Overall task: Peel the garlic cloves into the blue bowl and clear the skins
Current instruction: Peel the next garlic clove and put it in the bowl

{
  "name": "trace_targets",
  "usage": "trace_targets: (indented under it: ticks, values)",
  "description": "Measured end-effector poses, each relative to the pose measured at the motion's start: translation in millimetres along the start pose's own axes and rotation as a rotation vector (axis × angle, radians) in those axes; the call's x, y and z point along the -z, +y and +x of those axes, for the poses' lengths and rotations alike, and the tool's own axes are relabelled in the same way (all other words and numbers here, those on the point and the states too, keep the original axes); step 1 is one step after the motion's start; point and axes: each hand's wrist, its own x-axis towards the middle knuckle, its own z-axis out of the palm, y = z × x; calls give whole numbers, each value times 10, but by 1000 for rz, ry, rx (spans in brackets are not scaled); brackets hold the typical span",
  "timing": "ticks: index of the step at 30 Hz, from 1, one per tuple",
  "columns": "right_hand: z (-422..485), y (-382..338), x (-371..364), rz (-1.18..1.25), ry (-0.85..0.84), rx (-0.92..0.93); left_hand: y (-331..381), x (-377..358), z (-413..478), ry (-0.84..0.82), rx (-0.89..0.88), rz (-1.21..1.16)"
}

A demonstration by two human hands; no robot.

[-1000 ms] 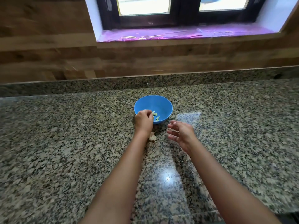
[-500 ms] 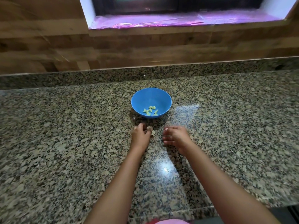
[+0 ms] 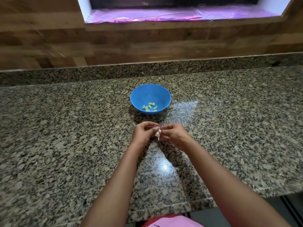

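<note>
Fingers (image 3: pixel 148 125) of the left hand (image 3: pixel 141 134) and the right hand (image 3: pixel 174 135) close on one garlic clove (image 3: pixel 157 132) from either side. A strip of papery skin (image 3: pixel 158 138) hangs beneath it. The two-sided pinch looks set for pulling the husk apart, with each hand bracing against the other. The clove is held near the blue bowl (image 3: pixel 139 95), apparently so it can drop in after a short reach. Several peeled cloves (image 3: pixel 150 106) already lie in the bottom of the bowl.

The speckled granite counter (image 3: pixel 65 128) runs wide on both sides and shines under an overhead light. A wood-panelled wall (image 3: pixel 49 46) and a window ledge (image 3: pixel 164 15) covered in purple film stand behind it. A pink garment (image 3: pixel 172 222) shows at the near edge. Nothing stands between the hands and the bowl. Whether loose skins lie under the hands cannot be told.
</note>
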Motion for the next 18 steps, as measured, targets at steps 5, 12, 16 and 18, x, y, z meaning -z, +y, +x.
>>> trace_targets:
  ticks: [5,12,16,18]
  values:
    - [-49,7,29,-110,46,48,80,-30,-58,-68,-10,-81]
    - [-157,-38,67,-213,49,107,100,-59,-126,-116,-5,-91]
    - [-219,-7,43,-368,124,197,92,-113,-151,-90,-24,-57]
    - [-246,24,19,-499,174,255,91,-127,-161,-73,-35,-60]
